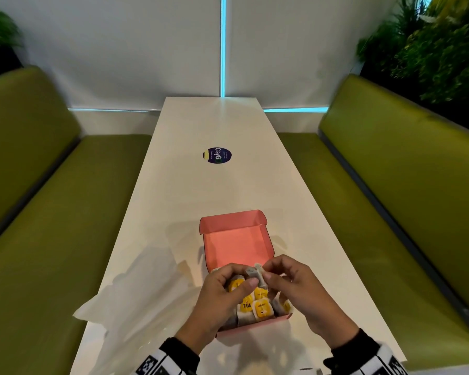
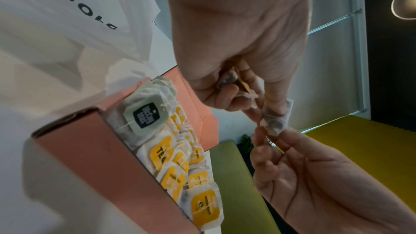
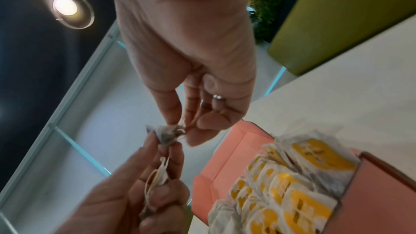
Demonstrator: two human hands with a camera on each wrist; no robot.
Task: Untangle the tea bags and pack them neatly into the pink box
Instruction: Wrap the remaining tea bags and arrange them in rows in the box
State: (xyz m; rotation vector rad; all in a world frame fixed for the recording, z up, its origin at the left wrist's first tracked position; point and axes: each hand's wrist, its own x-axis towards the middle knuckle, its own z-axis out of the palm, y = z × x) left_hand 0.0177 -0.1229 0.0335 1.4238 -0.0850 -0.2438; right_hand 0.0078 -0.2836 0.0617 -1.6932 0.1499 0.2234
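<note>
Head view: left hand (image 1: 222,293) and right hand (image 1: 295,285) raised together just above the near end of the open pink box (image 1: 236,239), on the white table (image 1: 201,125), both pinching one small tea bag (image 1: 256,272) between thumb and fingertips. Left wrist view: rows of packed tea bags (image 2: 180,166) with yellow tags standing inside, one green-tagged bag (image 2: 144,116) at the end. White paper (image 1: 136,282) spread left of the box; round sticker (image 1: 217,155) farther up the table.
</note>
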